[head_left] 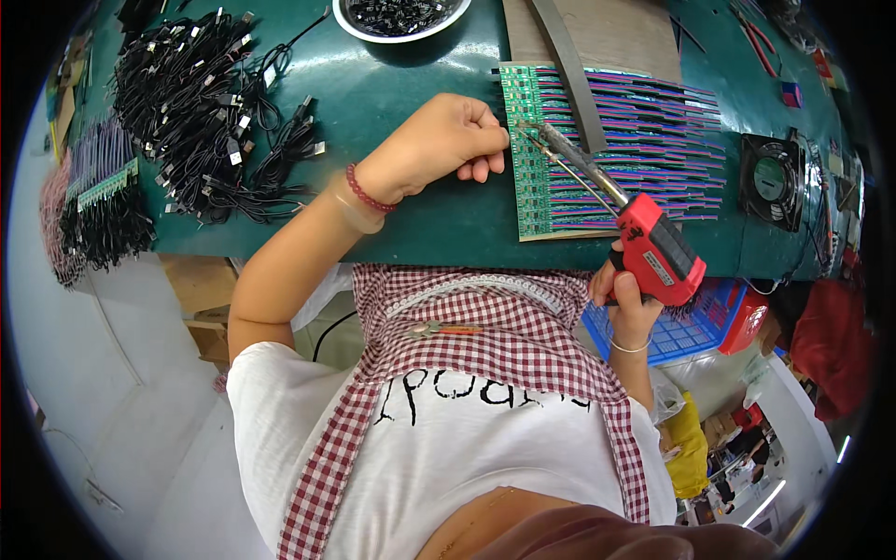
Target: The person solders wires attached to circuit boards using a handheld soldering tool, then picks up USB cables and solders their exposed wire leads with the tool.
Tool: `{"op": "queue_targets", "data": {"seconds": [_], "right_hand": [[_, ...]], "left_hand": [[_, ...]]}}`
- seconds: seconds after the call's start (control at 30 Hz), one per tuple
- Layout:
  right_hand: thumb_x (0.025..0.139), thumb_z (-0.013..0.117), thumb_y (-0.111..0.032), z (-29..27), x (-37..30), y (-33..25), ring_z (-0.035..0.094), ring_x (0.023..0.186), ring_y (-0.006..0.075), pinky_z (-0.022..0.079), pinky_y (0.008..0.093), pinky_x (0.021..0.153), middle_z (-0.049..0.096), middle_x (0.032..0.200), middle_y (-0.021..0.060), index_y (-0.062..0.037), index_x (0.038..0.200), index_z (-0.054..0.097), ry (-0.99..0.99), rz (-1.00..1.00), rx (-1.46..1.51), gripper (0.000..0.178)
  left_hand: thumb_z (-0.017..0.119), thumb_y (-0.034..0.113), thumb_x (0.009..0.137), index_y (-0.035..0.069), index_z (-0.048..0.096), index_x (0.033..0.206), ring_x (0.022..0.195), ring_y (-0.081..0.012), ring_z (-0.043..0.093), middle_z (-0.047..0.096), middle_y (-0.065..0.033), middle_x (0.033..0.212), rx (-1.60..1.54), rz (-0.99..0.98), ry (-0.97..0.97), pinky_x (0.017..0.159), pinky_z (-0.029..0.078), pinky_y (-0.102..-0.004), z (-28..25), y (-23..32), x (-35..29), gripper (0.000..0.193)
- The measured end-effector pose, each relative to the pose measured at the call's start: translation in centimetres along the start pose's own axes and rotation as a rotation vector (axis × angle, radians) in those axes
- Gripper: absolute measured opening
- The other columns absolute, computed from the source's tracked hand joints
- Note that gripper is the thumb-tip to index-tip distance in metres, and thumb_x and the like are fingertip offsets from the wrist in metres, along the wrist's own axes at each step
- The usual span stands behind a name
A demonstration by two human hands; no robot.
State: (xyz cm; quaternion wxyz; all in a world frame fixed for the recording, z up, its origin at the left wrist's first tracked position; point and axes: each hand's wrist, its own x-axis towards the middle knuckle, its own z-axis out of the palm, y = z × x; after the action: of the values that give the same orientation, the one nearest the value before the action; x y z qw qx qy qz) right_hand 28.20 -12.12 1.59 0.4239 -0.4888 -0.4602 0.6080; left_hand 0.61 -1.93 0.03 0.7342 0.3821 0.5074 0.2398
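The right hand (630, 289) is wrapped around the red plastic grip of the gun (658, 247), whose slim metal barrel slants up-left over the board (528, 191). The left hand (459, 140) is curled narrow just beside the board's left edge; whether its fingertips pinch anything, I cannot tell. The board is a flat green strip on the surface (420, 229), with thin, smooth wires (653, 140) fanning rightward in blue, pink and black rows (packed too tightly to count).

One bendy grey strap (575, 79) lies across the wires. Counted singly: one gun, one board, one round white bowl (405, 39) of small black pieces, one square black fan (771, 182). Left of the bowl sits one tangled heap of black rubbery cables (187, 98), beyond counting.
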Motion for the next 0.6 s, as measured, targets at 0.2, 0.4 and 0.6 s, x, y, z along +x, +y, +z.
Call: {"op": "queue_targets", "data": {"seconds": [0.2,0.4,0.6], "right_hand": [[0.085,0.06,-0.02,0.05,-0.37,0.07,0.045,0.044,0.0145,0.04,0.0272,0.044,0.048,0.056,0.0076,0.0053,0.111,0.045,0.013,-0.005,0.018,0.039],[0.085,0.06,-0.022,-0.18,-0.79,0.38,0.045,0.045,0.0143,0.041,0.0272,0.044,0.047,0.056,0.0074,0.0045,0.109,0.045,0.021,-0.007,-0.016,0.038],[0.085,0.061,-0.023,0.1,-0.72,0.21,0.046,0.046,0.014,0.042,0.0271,0.045,0.049,0.058,0.0075,0.0041,0.102,0.047,0.031,-0.005,-0.017,0.035]], "left_hand": [[0.057,0.013,0.084,0.001,0.054,0.076,0.051,-0.0054,0.053,0.061,-0.0046,0.066,-0.056,0.014,0.032,0.044,0.04,-0.0175,0.45,-0.25,-0.05,0.014],[0.057,0.012,0.084,0.001,0.053,0.077,0.051,-0.0058,0.053,0.06,-0.0049,0.066,-0.045,0.016,0.052,0.044,0.04,-0.0176,0.74,-0.34,-0.16,0.013],[0.056,0.013,0.084,0.002,0.053,0.077,0.051,-0.0052,0.052,0.059,-0.004,0.065,-0.008,0.034,0.064,0.044,0.039,-0.0176,0.77,-0.31,-0.24,0.013]]}}
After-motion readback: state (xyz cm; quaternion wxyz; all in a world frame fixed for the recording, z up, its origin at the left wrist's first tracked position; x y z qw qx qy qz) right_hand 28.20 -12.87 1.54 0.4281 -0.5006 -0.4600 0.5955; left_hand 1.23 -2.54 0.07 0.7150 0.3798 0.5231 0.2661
